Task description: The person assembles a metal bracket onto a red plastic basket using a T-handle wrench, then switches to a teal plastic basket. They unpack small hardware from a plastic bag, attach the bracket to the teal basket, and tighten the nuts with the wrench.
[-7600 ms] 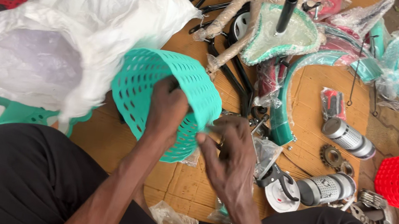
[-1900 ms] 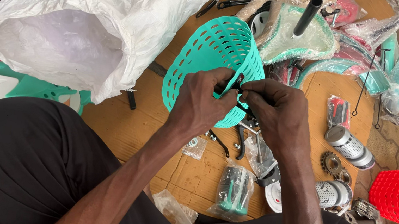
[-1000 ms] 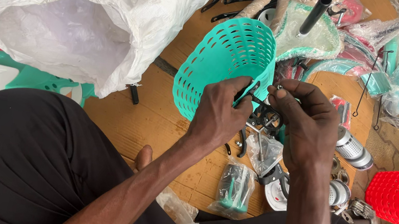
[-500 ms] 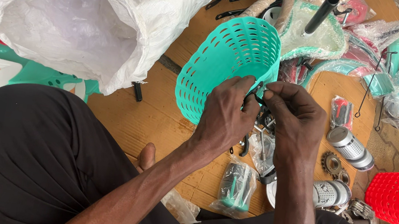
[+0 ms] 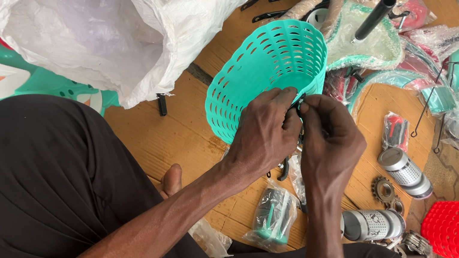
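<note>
Head view: at frame centre, my left hand (image 5: 266, 129) and right hand (image 5: 328, 139) pinch their fingertips shut on the rim of a teal perforated basket (image 5: 267, 77), tilted above the cardboard (image 5: 180, 134), right of a white sack (image 5: 119, 15).

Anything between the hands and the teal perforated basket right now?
Nothing visible. The left hand and the right hand both already touch the rim of the teal perforated plastic basket, fingertips pinched together at a small dark part there. The white woven sack lies to the side, apart from the hands.
</note>
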Demonstrator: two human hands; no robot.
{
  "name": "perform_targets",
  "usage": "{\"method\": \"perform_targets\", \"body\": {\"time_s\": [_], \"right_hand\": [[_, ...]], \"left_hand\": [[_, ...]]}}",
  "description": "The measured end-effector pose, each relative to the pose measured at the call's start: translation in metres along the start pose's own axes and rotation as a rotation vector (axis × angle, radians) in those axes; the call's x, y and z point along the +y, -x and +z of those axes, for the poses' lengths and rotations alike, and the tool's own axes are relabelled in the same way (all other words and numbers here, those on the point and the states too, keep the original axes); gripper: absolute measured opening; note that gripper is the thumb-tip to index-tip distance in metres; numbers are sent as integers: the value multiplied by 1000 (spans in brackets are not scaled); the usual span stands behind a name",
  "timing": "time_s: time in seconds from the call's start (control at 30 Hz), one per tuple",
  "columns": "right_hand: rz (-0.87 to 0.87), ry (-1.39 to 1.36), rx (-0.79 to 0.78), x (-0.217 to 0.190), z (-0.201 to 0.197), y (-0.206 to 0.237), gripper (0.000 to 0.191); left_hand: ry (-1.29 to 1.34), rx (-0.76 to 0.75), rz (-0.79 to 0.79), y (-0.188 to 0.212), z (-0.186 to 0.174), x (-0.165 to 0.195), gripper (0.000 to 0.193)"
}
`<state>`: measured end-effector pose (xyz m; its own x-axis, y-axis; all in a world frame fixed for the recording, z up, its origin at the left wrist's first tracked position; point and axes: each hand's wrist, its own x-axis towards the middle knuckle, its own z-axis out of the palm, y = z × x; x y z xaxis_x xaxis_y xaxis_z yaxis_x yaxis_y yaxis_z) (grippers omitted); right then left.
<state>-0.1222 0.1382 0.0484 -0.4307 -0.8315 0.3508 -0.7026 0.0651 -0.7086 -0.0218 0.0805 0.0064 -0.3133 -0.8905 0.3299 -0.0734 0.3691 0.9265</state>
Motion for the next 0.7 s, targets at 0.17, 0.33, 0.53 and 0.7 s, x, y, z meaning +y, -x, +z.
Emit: {"method": "perform_targets", "body": {"time_s": [0.17,0.33,0.53,0.7], "right_hand": [[-113,89,21,-2,2,5,17],[-44,115,18,-4,0,0,13],[-53,100,-53,-6,-10,-5,15],[-57,150,-93,-8,-13,-3,14]], "left_hand": [[31,17,17,0,1,0,16],[32,21,27,1,1,-1,17],[16,18,27,1,3,-1,17],[25,-3,24,3,4,-1,19]]}}
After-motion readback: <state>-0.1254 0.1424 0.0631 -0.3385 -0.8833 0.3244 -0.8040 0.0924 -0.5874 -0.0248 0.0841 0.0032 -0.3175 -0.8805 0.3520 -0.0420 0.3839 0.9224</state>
